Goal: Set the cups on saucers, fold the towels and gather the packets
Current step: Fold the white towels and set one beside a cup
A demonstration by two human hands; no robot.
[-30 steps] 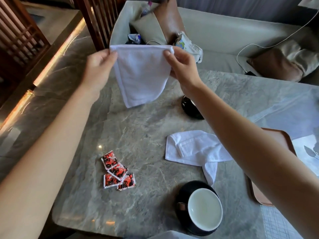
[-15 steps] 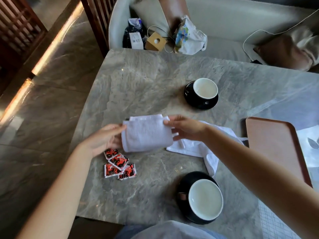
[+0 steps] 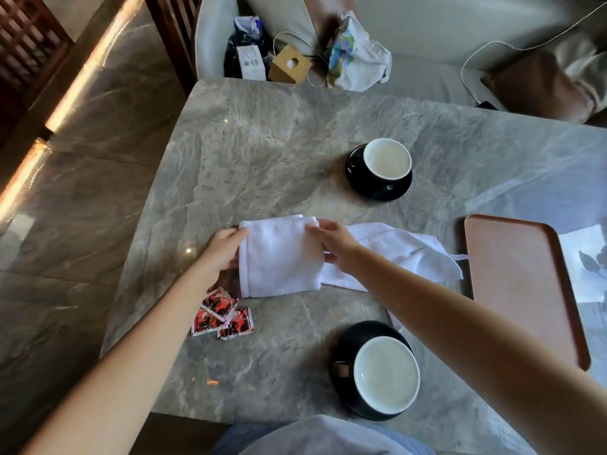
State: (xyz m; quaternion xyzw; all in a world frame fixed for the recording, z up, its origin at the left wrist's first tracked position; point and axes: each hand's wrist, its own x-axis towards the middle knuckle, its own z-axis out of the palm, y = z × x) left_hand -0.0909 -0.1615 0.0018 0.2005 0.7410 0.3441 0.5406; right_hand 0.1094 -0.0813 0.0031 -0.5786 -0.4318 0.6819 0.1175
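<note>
A folded white towel lies on the grey marble table. My left hand grips its left edge and my right hand grips its right edge. A second white towel lies crumpled just to the right, partly under my right arm. Several red packets sit in a loose cluster below my left wrist. A white-lined cup stands on a black saucer farther back. Another cup stands on a black saucer near the front edge.
A brown tray lies at the right of the table. Beyond the far edge a sofa holds a small cardboard box, bags, a cable and cushions. Wooden chairs and a stone floor are to the left.
The towel was held up in the air by its top corners; both hands have brought it down onto the table, folded, beside the crumpled towel. The view tilted downward.
</note>
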